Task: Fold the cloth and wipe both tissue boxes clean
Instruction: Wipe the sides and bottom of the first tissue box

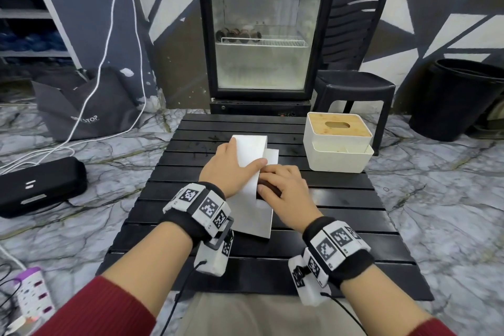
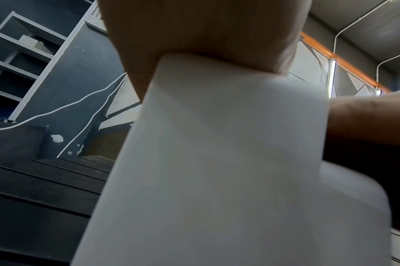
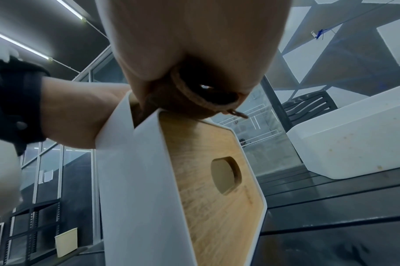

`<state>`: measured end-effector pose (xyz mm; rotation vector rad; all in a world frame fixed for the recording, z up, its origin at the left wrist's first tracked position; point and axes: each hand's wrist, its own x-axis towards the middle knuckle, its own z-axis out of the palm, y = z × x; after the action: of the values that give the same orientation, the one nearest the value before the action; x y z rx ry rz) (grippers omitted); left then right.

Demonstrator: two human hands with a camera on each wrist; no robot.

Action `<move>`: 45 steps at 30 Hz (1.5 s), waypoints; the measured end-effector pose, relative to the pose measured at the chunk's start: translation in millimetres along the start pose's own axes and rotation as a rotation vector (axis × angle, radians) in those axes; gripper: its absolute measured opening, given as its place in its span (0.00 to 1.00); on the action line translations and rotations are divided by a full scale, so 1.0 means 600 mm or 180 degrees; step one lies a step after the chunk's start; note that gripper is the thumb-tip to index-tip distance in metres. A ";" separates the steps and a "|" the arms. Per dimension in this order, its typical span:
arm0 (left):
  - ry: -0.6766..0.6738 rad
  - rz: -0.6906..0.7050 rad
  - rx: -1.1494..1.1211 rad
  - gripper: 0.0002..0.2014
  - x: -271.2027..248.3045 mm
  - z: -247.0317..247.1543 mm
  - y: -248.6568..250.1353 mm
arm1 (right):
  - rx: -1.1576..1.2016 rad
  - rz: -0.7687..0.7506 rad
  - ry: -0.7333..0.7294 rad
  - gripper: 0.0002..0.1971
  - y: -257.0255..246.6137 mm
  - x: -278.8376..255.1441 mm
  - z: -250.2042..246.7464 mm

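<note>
On the black slatted table point(image 1: 341, 243), a white tissue box point(image 1: 252, 150) is tipped on its side at the centre. My left hand point(image 1: 240, 155) grips it from the left, thumb over its upper face. My right hand point(image 1: 272, 180) holds a dark brown cloth point(image 1: 268, 189) pressed to the box's right side. In the right wrist view the bunched cloth point(image 3: 190, 100) sits at the top edge of that box's wooden lid point(image 3: 217, 189). The left wrist view is filled by the box's white wall point(image 2: 217, 162). A second white tissue box point(image 1: 338, 144) with a bamboo lid stands upright at the back right.
Behind the table stand a glass-door fridge point(image 1: 261, 35) and a black plastic chair point(image 1: 354, 84). A black bin point(image 1: 458, 98) is at the far right. On the floor to the left lie a dark bag point(image 1: 81, 106), a black case point(image 1: 41, 185), white cables and a power strip point(image 1: 32, 297).
</note>
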<state>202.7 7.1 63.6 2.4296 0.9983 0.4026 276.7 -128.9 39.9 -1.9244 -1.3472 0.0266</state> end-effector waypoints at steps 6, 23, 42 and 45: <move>0.0014 -0.0020 -0.0014 0.42 0.000 0.000 0.004 | 0.0010 0.0070 -0.0026 0.10 0.006 0.007 0.004; 0.0021 -0.0011 -0.0036 0.40 -0.003 -0.002 0.006 | 0.0161 -0.0080 0.0041 0.09 0.003 -0.016 0.004; 0.0101 -0.0016 -0.0099 0.39 -0.004 -0.002 0.009 | 0.0407 -0.0034 0.0087 0.10 0.012 -0.009 0.002; 0.0089 -0.0024 -0.0087 0.40 -0.004 -0.002 0.008 | 0.0483 -0.0085 0.0108 0.11 0.010 -0.021 0.004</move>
<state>203.3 2.4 66.9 2.4014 1.0070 0.4459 274.9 -138.7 29.4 -1.7726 -1.3104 0.0805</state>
